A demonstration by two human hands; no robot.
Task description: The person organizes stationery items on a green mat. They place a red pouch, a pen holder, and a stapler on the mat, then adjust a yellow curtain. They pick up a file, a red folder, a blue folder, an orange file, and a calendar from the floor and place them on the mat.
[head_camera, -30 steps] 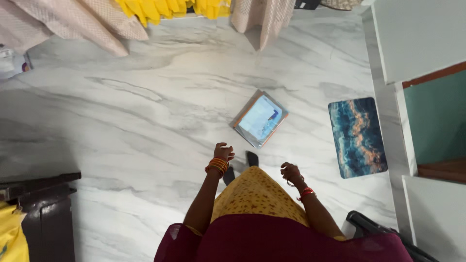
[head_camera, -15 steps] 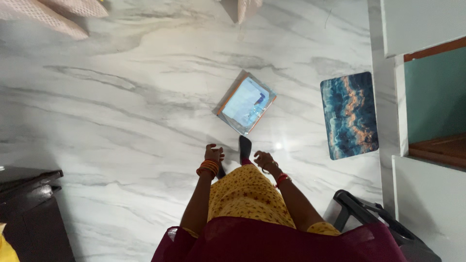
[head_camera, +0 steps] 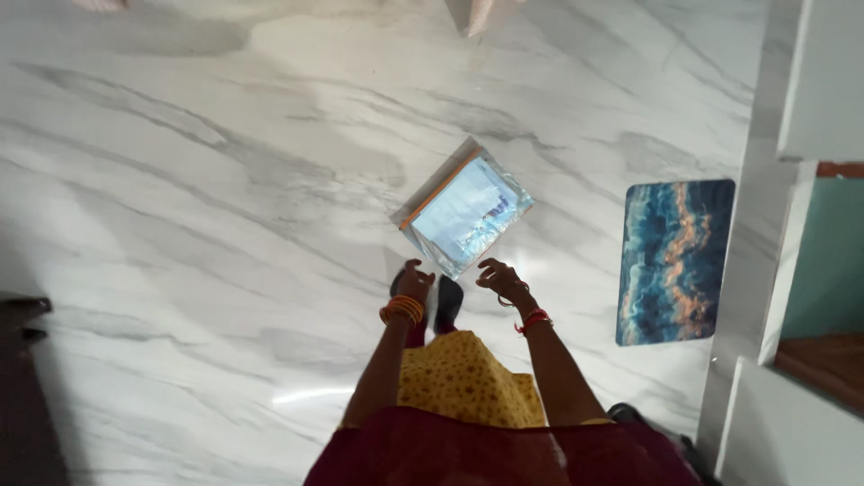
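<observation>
A flat clear plastic packet (head_camera: 464, 211) with pale blue contents and an orange edge lies on the white marble floor (head_camera: 225, 225). My left hand (head_camera: 414, 282) hangs just below the packet's near corner, fingers loosely curled, holding nothing. Orange bangles ring its wrist. My right hand (head_camera: 503, 280) reaches out beside it, fingers spread, also holding nothing, a short way from the packet's lower edge. A red bangle sits on that wrist. My feet in dark footwear (head_camera: 447, 301) show between the hands, above my yellow dress.
A blue and orange patterned mat (head_camera: 675, 261) lies at the right by a white wall and step (head_camera: 765, 270). A teal doorway opening (head_camera: 832, 261) is at the far right. Dark furniture (head_camera: 22, 396) stands at the lower left. Fabric (head_camera: 477, 13) hangs at the top.
I have stepped closer to the packet; both hands have risen and reached forward toward its near edge. The dark chair at the lower right has nearly left the view.
</observation>
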